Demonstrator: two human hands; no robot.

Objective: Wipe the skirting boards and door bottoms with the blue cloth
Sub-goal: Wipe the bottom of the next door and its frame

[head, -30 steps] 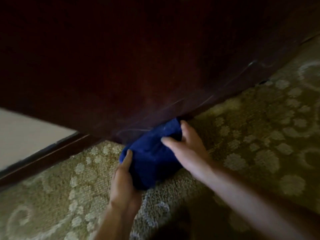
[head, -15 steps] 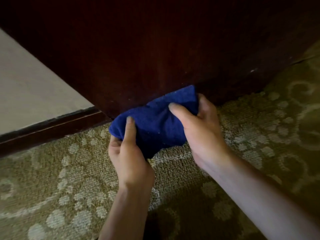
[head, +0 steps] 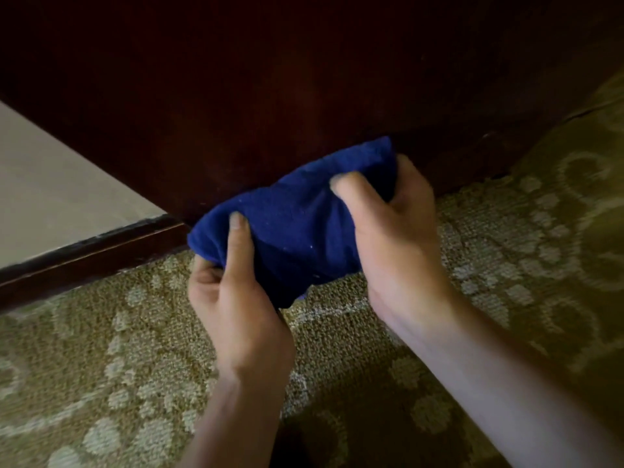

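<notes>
A bunched blue cloth (head: 297,228) is held in both hands just in front of the bottom of a dark wooden door (head: 270,89). My left hand (head: 236,298) grips its left end with the thumb on top. My right hand (head: 395,231) clutches its right end, fingers curled into the fabric. The cloth hangs a little above the carpet, near the door's lower edge; whether it touches the door I cannot tell. A dark skirting board (head: 87,255) runs along the wall at the left.
A pale wall (head: 50,187) stands above the skirting board at left. Patterned olive and cream carpet (head: 135,349) covers the floor. The carpet continues past the door's bottom at the right (head: 557,197).
The cloth has come up off the carpet at the door's bottom edge into both hands, and my right hand's fingers have curled tighter into it. The view has shifted closer.
</notes>
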